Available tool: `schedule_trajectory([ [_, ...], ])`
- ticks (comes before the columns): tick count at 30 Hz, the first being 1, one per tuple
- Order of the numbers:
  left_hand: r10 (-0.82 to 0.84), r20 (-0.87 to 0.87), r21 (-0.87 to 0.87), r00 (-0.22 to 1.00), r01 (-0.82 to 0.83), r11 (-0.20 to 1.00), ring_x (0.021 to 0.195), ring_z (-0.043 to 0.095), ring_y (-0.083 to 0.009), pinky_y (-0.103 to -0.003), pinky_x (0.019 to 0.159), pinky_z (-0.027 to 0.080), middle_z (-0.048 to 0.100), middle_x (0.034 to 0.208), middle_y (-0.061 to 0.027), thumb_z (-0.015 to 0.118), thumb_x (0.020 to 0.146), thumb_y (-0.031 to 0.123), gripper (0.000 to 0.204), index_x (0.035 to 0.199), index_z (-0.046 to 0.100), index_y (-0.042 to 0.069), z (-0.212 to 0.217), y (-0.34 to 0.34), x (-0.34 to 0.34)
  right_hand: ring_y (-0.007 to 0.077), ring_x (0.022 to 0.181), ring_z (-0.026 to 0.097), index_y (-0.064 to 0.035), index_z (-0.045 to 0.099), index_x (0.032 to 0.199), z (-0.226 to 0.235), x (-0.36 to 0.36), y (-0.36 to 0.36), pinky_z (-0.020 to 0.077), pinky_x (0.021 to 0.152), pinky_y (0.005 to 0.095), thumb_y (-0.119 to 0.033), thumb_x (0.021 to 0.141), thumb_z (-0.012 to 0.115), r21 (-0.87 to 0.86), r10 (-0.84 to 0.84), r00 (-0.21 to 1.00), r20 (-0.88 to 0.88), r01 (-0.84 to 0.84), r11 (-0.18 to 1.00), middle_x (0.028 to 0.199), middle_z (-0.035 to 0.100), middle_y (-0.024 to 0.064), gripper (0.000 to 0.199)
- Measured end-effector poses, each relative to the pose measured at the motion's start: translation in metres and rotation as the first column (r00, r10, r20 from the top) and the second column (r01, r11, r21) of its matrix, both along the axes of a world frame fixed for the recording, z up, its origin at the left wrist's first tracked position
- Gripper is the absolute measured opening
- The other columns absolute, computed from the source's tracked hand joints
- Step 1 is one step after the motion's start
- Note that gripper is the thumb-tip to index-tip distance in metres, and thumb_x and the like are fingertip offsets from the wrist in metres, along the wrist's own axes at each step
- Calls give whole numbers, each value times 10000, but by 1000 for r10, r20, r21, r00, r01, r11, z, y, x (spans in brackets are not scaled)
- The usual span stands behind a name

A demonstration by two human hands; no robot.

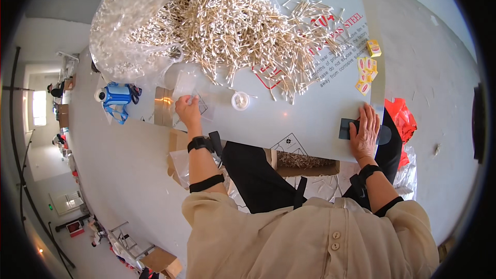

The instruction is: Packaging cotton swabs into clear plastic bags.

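Observation:
My left hand (187, 111) is closed, its fingers pinching a clear plastic bag (185, 83) on the left part of the table. Flat on the table's right edge lies my right hand (366, 130), fingers stretched, beside a dark flat rectangle (347, 128). Between the hands, nearer the left one, stands a small round white-rimmed tub (240, 101); its contents are too small to make out. A big heap of cotton swabs (232, 26) covers the far middle, spilling out of a large clear plastic bag (116, 36) at the far left.
Small yellow boxes or packets (367, 70) lie at the table's right edge. A blue bottle with a strap (118, 94) stands at the left edge. Below the near edge sits a cardboard box (305, 163). A red plastic bag (400, 119) is at the right.

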State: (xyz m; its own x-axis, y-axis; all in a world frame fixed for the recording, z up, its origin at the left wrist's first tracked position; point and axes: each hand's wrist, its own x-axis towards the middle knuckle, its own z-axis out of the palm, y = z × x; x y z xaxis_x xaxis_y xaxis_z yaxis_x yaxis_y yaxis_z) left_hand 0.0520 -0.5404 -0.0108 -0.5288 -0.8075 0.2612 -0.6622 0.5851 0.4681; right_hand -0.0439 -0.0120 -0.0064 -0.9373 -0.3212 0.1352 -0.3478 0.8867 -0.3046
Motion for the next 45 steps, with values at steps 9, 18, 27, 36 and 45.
schedule_trajectory([
  [9,108,-91,186,990,-90,979,733,584,-246,-364,713,488,627,791,-93,824,674,166,239,772,656,28,-12,1,4,315,1400,311,-44,418,1368,-5,0,-1,183,1170,473,-201,840,626,-1,-1,1000,10,1,1000,1482,384,136,589],
  [18,216,-466,641,858,159,750,652,582,-121,-248,542,461,645,754,-47,702,837,43,87,881,669,-25,18,31,-11,302,1394,323,-45,450,1347,-9,2,10,195,1167,467,-223,861,629,-25,-37,999,-21,36,999,1469,395,128,548],
  [27,365,-437,677,822,33,736,615,582,-126,-258,489,433,650,770,-28,689,860,60,59,909,658,47,-3,41,10,309,1391,322,-29,447,1346,-12,5,9,186,1166,465,-235,887,611,-53,-16,997,-70,12,999,1462,401,130,530],
  [36,471,-703,708,533,462,534,764,665,-232,-381,632,553,683,884,-139,622,926,114,91,971,600,38,44,47,37,312,1387,331,-50,485,1317,-9,1,8,166,1169,466,-280,809,694,-195,18,998,-64,-30,980,1439,436,122,596],
  [45,107,-592,806,799,590,55,705,675,-211,-329,623,549,694,848,-115,667,898,129,130,945,644,10,95,269,7,219,1082,610,41,620,1182,73,50,-43,499,866,312,-236,769,799,-801,525,683,507,148,580,1170,659,130,528],
])
